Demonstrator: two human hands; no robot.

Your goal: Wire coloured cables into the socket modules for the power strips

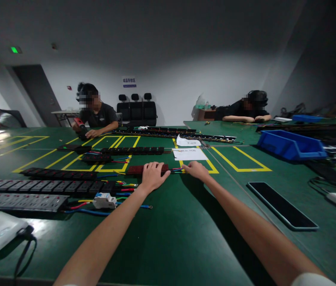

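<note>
Near the middle of the green table (156,246) lies a dark red socket strip (134,170). Spread over its right part is my left hand (153,176), fingers apart and resting on top. Short coloured wires (176,171) come out of the strip's right end. My right hand (196,170) is at the tips of these wires, its fingers pinched together on them. To the left lie long black socket strips (48,186) and a grey one (21,201), with coloured wire ends. A white breaker (104,200) sits among those wires.
A phone (281,204) and a blue bin (291,145) are on the right. White papers (189,154) lie beyond my hands. A white device (2,231) with a cable is at the near left. Across the table, a person (98,113) holds a red tool; others sit farther off.
</note>
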